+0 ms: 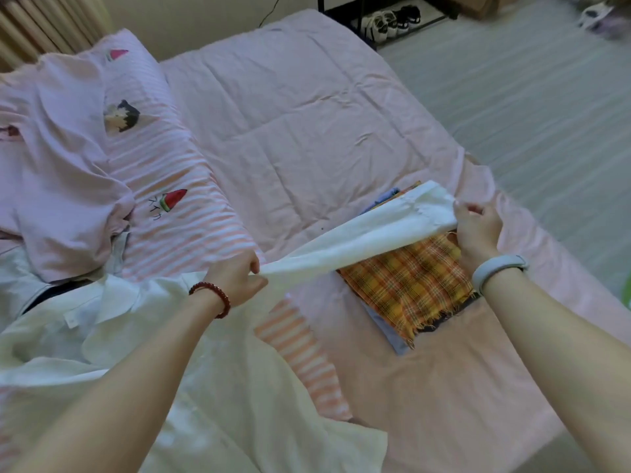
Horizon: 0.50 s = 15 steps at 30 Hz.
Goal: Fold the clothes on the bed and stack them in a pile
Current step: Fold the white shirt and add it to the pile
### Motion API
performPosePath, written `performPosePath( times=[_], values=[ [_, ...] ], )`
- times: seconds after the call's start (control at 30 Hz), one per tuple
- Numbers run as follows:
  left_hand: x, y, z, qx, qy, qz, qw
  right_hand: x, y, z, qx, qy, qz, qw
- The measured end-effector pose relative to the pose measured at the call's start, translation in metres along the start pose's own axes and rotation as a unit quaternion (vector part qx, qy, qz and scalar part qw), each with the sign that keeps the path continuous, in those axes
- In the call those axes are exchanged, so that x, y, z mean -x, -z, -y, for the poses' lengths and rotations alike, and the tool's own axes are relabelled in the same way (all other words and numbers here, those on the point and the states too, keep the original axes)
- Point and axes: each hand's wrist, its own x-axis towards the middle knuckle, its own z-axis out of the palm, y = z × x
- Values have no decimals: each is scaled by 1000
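— How should the person handle the white shirt at the bed's near edge?

— Left hand and right hand, fingers clenched on the sleeve, should keep it taut, folding inward, clear of the plaid-topped pile beyond.

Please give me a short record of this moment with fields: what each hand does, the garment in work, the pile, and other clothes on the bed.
left hand: grips the white shirt's sleeve near the shoulder
right hand: pinches the cuff end of the sleeve
white shirt: spread open, sleeve pulled straight over the pile
pile: folded, orange plaid cloth on top
unfolded: pink T-shirt, striped garment
surface: pink bed
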Motion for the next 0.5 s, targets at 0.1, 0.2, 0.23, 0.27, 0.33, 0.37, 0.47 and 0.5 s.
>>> performPosePath(
  times=[0.1,0.2,0.23,0.27,0.33,0.37,0.47,0.5],
  values=[
    [-9,-24,-15,-52,-9,26,998,-11,4,-32,-44,-110,20,993],
    [-19,-39,-27,-87,-24,34,995,-7,0,-55,-70,-137,-8,988],
    [-22,-45,-30,-91,-33,39,995,-6,-3,-59,-72,-139,-12,988],
    [-23,-49,-34,-96,-46,44,993,-5,-6,-61,-74,-144,-10,987],
    [-25,-57,-40,-103,-63,41,992,-5,-11,-62,-71,-157,9,985],
    [-25,-59,-42,-99,-63,37,992,-6,-14,-60,-70,-169,19,983],
    [-30,-63,-44,-66,-40,25,997,-9,-21,-54,-74,-214,40,973],
    [-33,-63,-43,-54,-24,19,998,-10,-25,-52,-81,-217,44,972]
  ],
)
